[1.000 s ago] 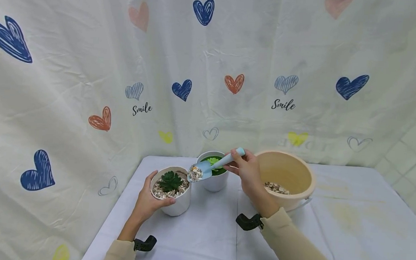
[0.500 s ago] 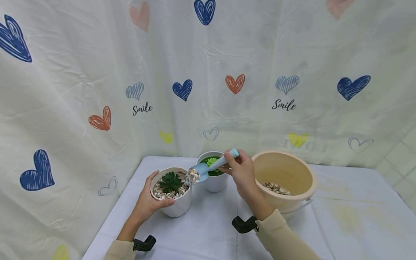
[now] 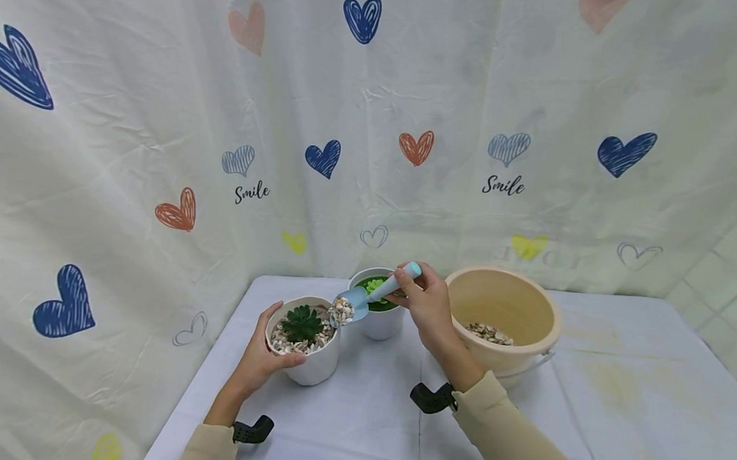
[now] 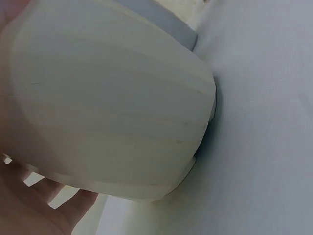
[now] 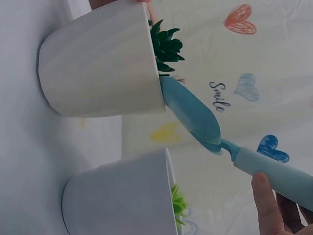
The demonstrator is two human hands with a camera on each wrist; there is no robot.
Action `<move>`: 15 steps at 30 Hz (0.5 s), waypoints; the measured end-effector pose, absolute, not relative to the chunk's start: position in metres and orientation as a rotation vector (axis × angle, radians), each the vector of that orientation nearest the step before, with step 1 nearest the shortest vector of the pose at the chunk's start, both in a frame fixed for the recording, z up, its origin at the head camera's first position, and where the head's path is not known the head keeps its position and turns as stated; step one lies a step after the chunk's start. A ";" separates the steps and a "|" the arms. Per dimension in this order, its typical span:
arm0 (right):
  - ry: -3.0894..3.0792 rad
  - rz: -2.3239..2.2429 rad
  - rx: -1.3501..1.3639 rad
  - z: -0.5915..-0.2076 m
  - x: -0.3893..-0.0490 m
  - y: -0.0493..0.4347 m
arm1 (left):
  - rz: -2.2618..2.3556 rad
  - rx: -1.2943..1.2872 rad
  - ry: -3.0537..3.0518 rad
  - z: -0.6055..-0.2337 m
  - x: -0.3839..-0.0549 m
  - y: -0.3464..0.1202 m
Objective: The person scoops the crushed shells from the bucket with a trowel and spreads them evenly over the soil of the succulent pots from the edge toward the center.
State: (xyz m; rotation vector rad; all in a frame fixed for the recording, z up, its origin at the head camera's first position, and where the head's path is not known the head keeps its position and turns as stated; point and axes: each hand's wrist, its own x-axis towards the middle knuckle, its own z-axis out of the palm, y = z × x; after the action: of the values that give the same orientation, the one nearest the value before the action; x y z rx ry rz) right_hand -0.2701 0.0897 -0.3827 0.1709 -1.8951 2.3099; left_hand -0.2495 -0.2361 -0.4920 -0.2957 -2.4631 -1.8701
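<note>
My left hand (image 3: 259, 357) grips a white flower pot (image 4: 112, 98) from its left side, the thumb across the front near the rim. Inside stands a dark green succulent (image 3: 302, 322) with pebbles around its base. With the fingers of my right hand (image 3: 429, 304) I hold a light blue trowel (image 5: 195, 115) by its handle. Its blade carries a heap of pebbles (image 3: 341, 312), and the tip is at the right rim of the pot. A second white pot (image 3: 382, 324) with a light green plant (image 5: 178, 201) stands behind the trowel.
To the right of my right hand is a large beige bucket (image 3: 531, 310) with some pebbles (image 3: 490, 333) at its bottom and a handle hanging at its side. A white cloth (image 3: 642, 415) covers the table. Behind it hangs a curtain (image 3: 453, 87) printed with hearts.
My right hand has come slightly left and the trowel is angled more steeply, then both stay nearly still over the last half second. The left hand keeps its grip on the pot.
</note>
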 end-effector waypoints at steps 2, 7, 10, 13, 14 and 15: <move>-1.889 2.309 0.186 -0.382 -0.270 0.090 | -1.882 -0.317 -2.473 -0.491 -0.251 -0.237; -1.867 2.297 0.212 -0.382 -0.270 0.090 | -1.894 -0.386 -2.520 -0.489 -0.259 -0.242; -1.872 2.290 0.212 -0.383 -0.270 0.090 | -1.911 -0.427 -2.544 -0.488 -0.263 -0.246; -1.884 2.280 0.214 -0.384 -0.270 0.090 | -1.927 -0.464 -2.545 -0.488 -0.267 -0.250; -1.886 2.276 0.219 -0.384 -0.270 0.090 | -1.934 -0.476 -2.543 -0.488 -0.267 -0.250; -1.887 2.275 0.225 -0.384 -0.269 0.089 | -1.936 -0.487 -2.538 -0.487 -0.267 -0.251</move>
State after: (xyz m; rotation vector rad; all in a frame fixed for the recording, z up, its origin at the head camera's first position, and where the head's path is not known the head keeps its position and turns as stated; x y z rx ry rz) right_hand -0.2692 0.0893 -0.3845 0.2248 -1.8869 2.2753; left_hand -0.2673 -0.2507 -0.4874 -0.4871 -2.5385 -1.9357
